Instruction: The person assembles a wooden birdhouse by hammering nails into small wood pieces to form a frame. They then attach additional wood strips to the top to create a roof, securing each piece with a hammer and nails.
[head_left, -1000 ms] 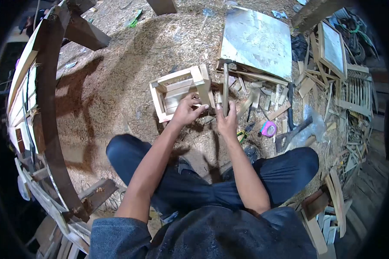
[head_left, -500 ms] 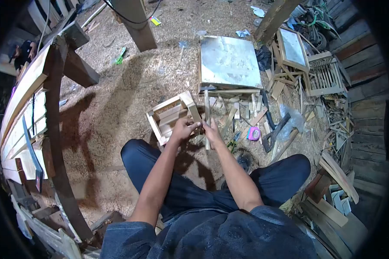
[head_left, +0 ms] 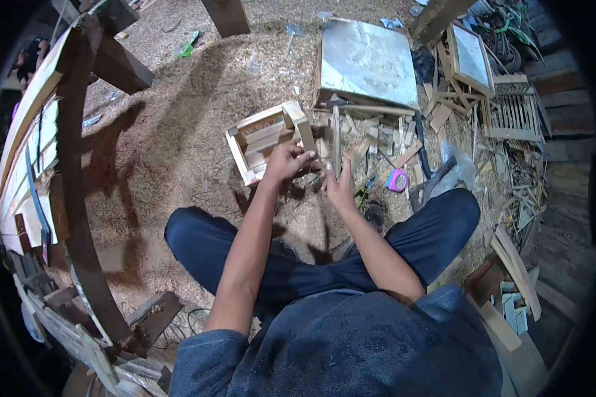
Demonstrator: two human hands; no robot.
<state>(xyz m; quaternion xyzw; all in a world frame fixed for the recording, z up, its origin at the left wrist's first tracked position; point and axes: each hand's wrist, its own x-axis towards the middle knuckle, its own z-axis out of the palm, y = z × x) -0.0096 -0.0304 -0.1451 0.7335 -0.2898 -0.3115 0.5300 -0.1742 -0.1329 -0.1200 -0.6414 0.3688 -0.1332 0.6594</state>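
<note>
A small wooden frame box (head_left: 246,161) lies on the shavings-covered floor in front of my crossed legs. My left hand (head_left: 287,163) is at the box's near right side, its fingers bent towards my right hand; anything between them is too small to tell. Just right of it, my right hand (head_left: 338,185) has its thumb and index finger raised and apart, beside the lower end of an upright wooden stick (head_left: 336,139). Whether its curled fingers hold anything is hidden. A pink tape measure (head_left: 397,180) lies to the right.
A pale square-topped box (head_left: 367,59) stands ahead, with wood offcuts (head_left: 379,140) before it. Dark posts and a curved board stack (head_left: 30,165) are at the left. Framed pieces (head_left: 470,59) lean at the right. Another person (head_left: 32,58) is far left.
The view has shifted, so the floor items appear higher. My hands have moved slightly apart, and my right hand's thumb and index finger have spread away from the stick.
</note>
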